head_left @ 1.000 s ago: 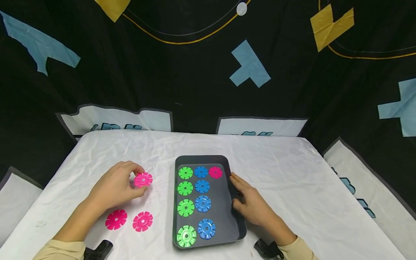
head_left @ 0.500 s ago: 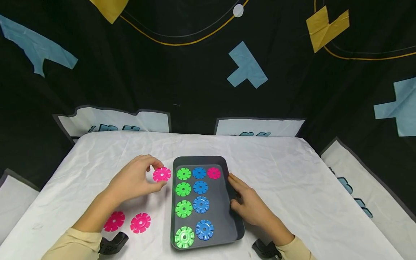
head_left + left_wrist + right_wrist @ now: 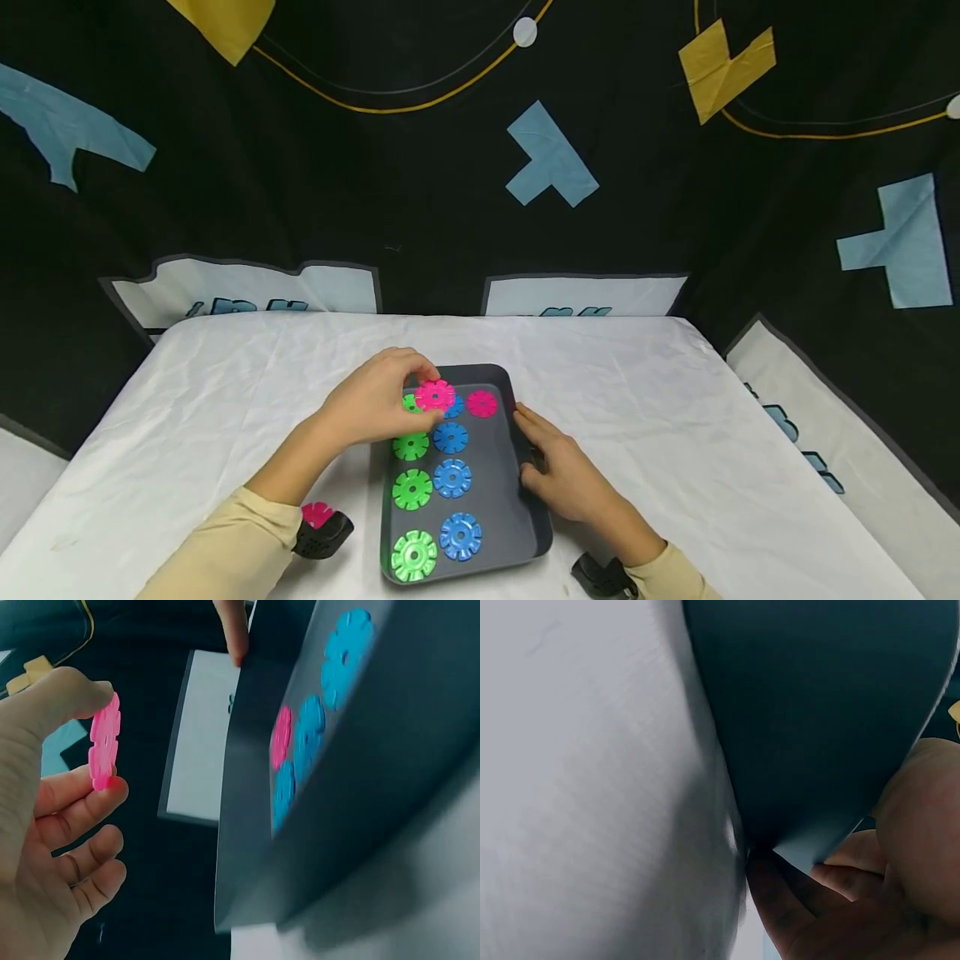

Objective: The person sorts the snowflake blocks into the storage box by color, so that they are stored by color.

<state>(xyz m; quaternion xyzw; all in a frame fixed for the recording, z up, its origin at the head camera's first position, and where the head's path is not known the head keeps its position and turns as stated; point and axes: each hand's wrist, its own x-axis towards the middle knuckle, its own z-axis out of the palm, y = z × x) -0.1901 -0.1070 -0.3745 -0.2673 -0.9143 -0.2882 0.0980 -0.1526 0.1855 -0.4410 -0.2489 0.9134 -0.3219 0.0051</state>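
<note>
My left hand (image 3: pixel 372 402) pinches a pink notched plastic disc (image 3: pixel 435 396) between thumb and fingertips, above the far left part of a dark grey tray (image 3: pixel 504 500). In the left wrist view this disc (image 3: pixel 105 741) is seen nearly edge-on. Below it, a green disc (image 3: pixel 409 403) and a blue disc (image 3: pixel 454 407) are partly covered. A pink disc (image 3: pixel 482 404) lies at the tray's far right. My right hand (image 3: pixel 570 475) holds the tray's right side; in the right wrist view its fingers (image 3: pixel 780 904) touch the outer wall.
Green discs (image 3: pixel 412 489) form the tray's left column, with blue discs (image 3: pixel 452 478) beside them. Left of the tray, a loose pink disc (image 3: pixel 316 513) shows partly behind the left wrist's black camera (image 3: pixel 322 535). A white cloth (image 3: pixel 675 433) covers the table before a black curtain (image 3: pixel 420 183).
My left hand has carried the pink disc rightward from the cloth to over the tray. My right hand keeps its place at the tray's side. The head view has shifted slightly.
</note>
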